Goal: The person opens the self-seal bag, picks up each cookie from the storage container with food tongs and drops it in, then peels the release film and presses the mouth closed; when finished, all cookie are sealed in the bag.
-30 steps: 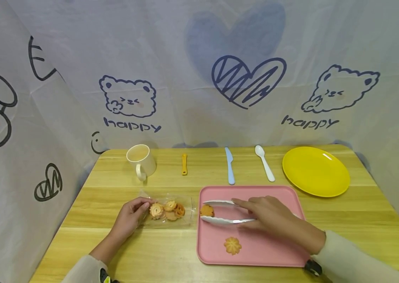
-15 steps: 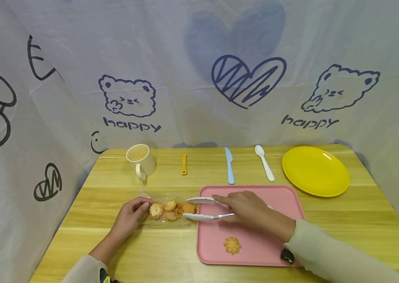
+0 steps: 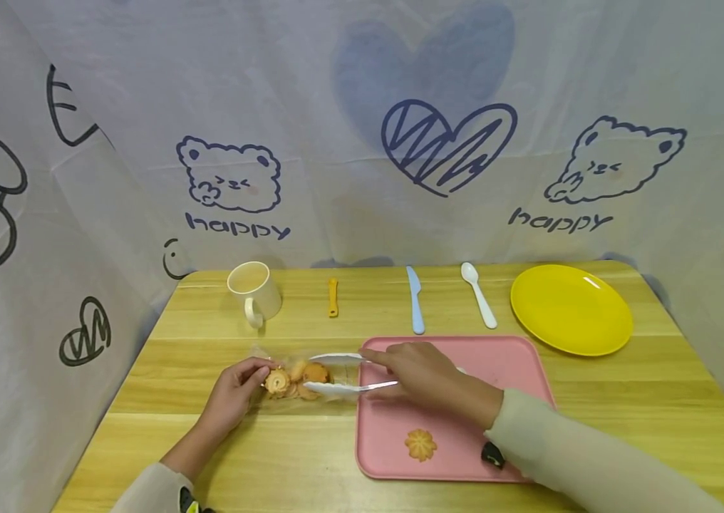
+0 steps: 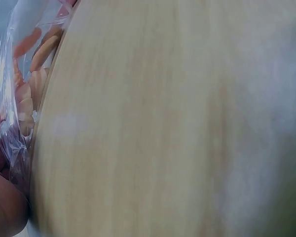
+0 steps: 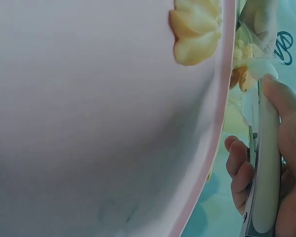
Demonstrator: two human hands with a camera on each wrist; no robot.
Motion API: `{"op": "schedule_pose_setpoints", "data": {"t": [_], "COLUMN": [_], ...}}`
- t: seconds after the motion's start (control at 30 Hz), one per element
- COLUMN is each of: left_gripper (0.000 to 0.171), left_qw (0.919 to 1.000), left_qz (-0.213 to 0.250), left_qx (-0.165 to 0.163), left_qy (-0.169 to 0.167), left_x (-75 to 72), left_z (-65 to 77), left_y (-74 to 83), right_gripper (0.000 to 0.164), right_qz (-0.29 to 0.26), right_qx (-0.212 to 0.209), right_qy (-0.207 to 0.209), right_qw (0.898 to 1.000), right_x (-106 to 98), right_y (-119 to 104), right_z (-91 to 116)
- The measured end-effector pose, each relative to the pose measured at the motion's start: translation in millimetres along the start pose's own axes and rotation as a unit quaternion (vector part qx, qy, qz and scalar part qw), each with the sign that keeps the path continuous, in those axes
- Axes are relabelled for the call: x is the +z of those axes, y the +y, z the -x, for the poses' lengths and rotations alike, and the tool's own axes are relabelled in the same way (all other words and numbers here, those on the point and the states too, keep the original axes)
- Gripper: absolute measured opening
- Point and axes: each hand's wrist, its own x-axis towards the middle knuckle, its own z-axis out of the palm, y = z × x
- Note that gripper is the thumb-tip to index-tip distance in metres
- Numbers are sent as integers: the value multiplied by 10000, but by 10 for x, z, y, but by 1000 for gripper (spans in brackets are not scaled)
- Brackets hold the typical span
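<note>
Spanning the lower half of the head view, the wooden table [image 3: 657, 399] carries a pink tray [image 3: 388, 427], with a clear plastic bag [image 3: 340, 373] reaching from beside it to its left edge. Anchoring the bag's far end, the left hand [image 3: 238, 390] has thumb and fingers pinched on the film. The right hand [image 3: 418, 374], thumb and fingers wrapped around white-tipped tongs [image 3: 333, 388], has run the tips well into the bag. Between those tips sits a round speckled cookie [image 3: 316, 372], beside a swirl cookie [image 3: 277, 383] and others; whether the tips grip it, I cannot tell. My reading is that the step in hand is setting this cookie in the bag. The next move would call for spreading the tips and backing out without snagging film. One flower-shaped cookie [image 3: 421, 444] lies on the tray.
</note>
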Motion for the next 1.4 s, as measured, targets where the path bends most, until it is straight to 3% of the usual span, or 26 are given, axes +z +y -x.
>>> {"op": "schedule_pose_setpoints", "data": {"t": [0.43, 0.63, 0.97, 1.4], "left_gripper": [21, 21, 21, 23], "left_qw": [9998, 9997, 9996, 9999], "left_qz": [-136, -166, -237, -112], "left_qx": [-108, -156, -130, -109], "left_qy": [71, 83, 62, -13], "left_x": [-6, -12, -11, -7], "left_z": [-10, -3, 9, 20], "left_y": [-3, 9, 23, 27], "right_gripper": [73, 75, 80, 78], "right_qz": [-211, -170, -64, -100], "right_qx": [-6, 43, 157, 372], "right_qy": [-229, -253, -139, -161], "right_qw": [9995, 9995, 9998, 9991], "right_x": [79, 63, 13, -109], "right_y": [-179, -230, -147, 41], "right_z": [-278, -310, -154, 234]}}
